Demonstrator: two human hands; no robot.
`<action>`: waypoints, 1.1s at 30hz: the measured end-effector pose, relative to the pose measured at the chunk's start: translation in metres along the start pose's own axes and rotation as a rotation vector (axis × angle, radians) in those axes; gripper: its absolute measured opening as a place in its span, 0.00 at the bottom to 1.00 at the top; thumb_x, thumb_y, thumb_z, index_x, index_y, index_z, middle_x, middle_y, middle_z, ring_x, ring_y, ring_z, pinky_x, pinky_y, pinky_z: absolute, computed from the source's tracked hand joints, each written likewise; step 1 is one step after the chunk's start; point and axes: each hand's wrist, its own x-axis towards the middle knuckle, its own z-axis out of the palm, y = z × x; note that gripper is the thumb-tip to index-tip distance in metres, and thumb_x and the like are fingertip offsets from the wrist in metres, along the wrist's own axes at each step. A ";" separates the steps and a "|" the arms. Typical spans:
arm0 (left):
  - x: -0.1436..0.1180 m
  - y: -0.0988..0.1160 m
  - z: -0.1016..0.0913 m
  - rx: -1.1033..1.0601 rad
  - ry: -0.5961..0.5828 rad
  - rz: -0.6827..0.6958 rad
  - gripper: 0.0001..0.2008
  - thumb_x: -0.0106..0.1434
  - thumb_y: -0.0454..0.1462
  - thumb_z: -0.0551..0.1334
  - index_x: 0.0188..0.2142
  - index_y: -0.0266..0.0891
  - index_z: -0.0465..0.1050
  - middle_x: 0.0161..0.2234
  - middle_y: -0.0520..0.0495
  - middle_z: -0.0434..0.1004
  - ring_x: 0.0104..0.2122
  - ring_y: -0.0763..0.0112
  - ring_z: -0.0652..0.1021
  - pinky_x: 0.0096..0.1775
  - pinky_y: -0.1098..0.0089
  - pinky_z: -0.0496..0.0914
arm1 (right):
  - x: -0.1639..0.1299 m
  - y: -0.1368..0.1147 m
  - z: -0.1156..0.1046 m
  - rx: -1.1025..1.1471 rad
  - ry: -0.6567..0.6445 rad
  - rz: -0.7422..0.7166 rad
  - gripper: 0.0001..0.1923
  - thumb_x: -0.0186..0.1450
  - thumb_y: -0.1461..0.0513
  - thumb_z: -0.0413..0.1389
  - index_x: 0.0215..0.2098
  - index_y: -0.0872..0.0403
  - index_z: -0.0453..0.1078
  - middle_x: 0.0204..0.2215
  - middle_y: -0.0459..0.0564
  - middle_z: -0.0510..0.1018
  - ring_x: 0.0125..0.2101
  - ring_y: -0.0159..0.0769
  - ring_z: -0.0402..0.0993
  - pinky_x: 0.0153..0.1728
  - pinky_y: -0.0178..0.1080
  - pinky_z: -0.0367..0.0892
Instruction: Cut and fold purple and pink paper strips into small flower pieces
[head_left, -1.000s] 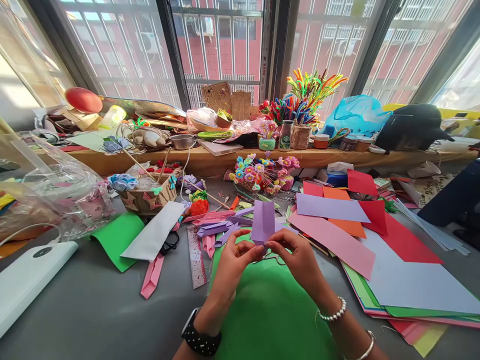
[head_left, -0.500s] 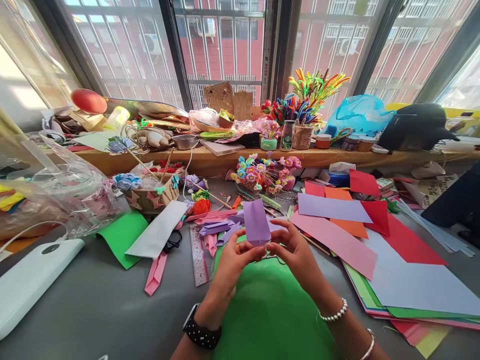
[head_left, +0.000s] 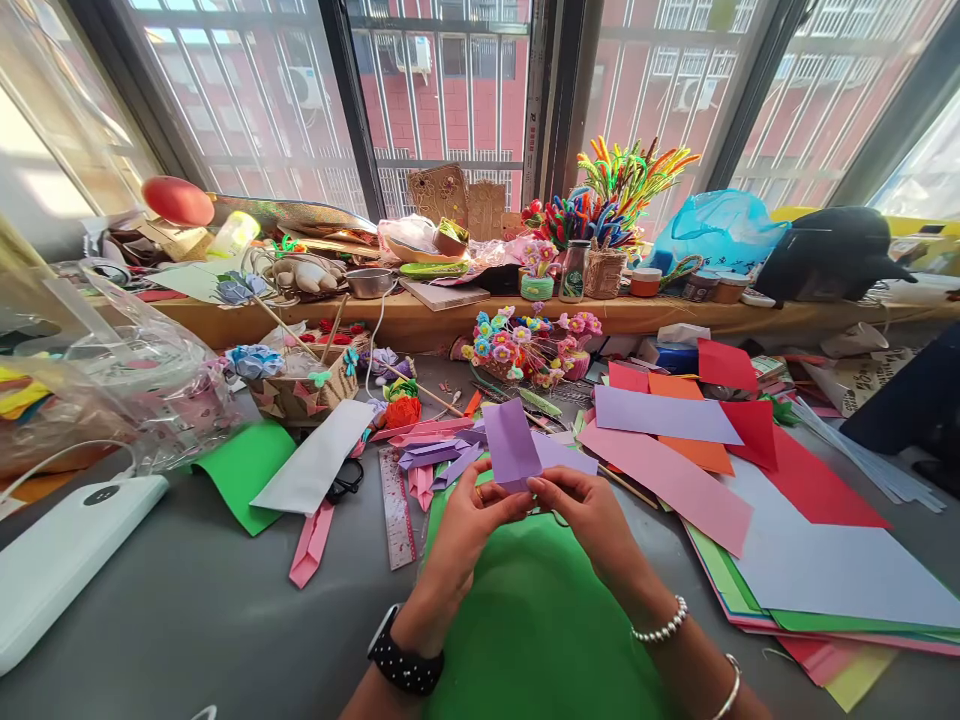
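Observation:
A creased purple paper (head_left: 512, 440) is held up in front of me, with a fold line near its lower edge. My left hand (head_left: 472, 510) pinches its lower left part between thumb and fingers. At the lower right corner, my right hand (head_left: 581, 505) grips the same paper with thumb and fingertips. Behind the right fingers lies another light purple paper (head_left: 566, 456). Folded purple paper strips (head_left: 442, 455) are piled left of the held paper, beside a clear ruler (head_left: 397, 510). Under my hands is a green surface (head_left: 547, 610).
Coloured paper sheets (head_left: 840, 570) are stacked on the right. A green sheet (head_left: 247, 480), a white sheet (head_left: 315, 460) and a white power bank (head_left: 75, 560) lie left. Crocheted flowers (head_left: 517, 345) and a flower basket (head_left: 300, 395) stand before the cluttered wooden ledge (head_left: 442, 315).
My right hand's fingers have come lower and closed in on the paper's lower right corner. The held paper has turned slightly, and more of the light purple paper behind shows.

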 end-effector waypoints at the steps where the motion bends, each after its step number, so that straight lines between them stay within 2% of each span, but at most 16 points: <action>1: 0.000 0.000 0.000 -0.008 -0.001 -0.004 0.26 0.43 0.35 0.68 0.41 0.35 0.61 0.25 0.49 0.76 0.29 0.69 0.76 0.34 0.70 0.68 | 0.000 0.000 0.000 -0.003 0.004 0.000 0.10 0.55 0.57 0.57 0.25 0.56 0.72 0.21 0.45 0.73 0.24 0.30 0.67 0.27 0.31 0.62; 10: 0.001 0.001 0.001 -0.002 0.015 -0.015 0.24 0.44 0.35 0.68 0.40 0.36 0.61 0.25 0.50 0.76 0.28 0.69 0.76 0.34 0.70 0.69 | 0.000 0.001 0.001 0.046 -0.008 0.037 0.11 0.54 0.56 0.57 0.24 0.56 0.73 0.21 0.45 0.73 0.24 0.29 0.66 0.26 0.31 0.61; 16: 0.001 0.000 0.000 0.014 -0.020 -0.021 0.24 0.44 0.35 0.68 0.41 0.35 0.62 0.28 0.47 0.77 0.29 0.68 0.77 0.34 0.70 0.69 | 0.001 0.004 0.002 0.114 0.015 0.061 0.12 0.54 0.55 0.57 0.21 0.56 0.73 0.19 0.44 0.72 0.23 0.29 0.66 0.26 0.31 0.61; 21: 0.000 -0.002 -0.001 0.003 -0.047 -0.051 0.24 0.43 0.35 0.68 0.40 0.36 0.63 0.29 0.46 0.78 0.31 0.65 0.77 0.34 0.69 0.69 | 0.002 0.005 0.001 0.126 0.022 0.055 0.11 0.53 0.56 0.58 0.23 0.56 0.74 0.20 0.46 0.74 0.24 0.31 0.68 0.27 0.32 0.63; 26: 0.002 -0.004 -0.002 -0.028 -0.057 -0.049 0.24 0.42 0.35 0.69 0.39 0.36 0.64 0.30 0.46 0.78 0.32 0.64 0.77 0.36 0.66 0.69 | 0.001 0.003 0.001 0.051 0.020 0.031 0.12 0.53 0.55 0.57 0.22 0.57 0.73 0.21 0.47 0.73 0.24 0.32 0.68 0.27 0.33 0.64; 33: 0.006 -0.007 -0.002 -0.022 -0.075 -0.060 0.23 0.39 0.36 0.70 0.36 0.36 0.66 0.28 0.48 0.78 0.30 0.66 0.76 0.35 0.69 0.68 | 0.000 -0.005 0.000 -0.133 0.059 -0.026 0.10 0.54 0.57 0.57 0.21 0.56 0.73 0.21 0.46 0.72 0.23 0.32 0.68 0.25 0.32 0.63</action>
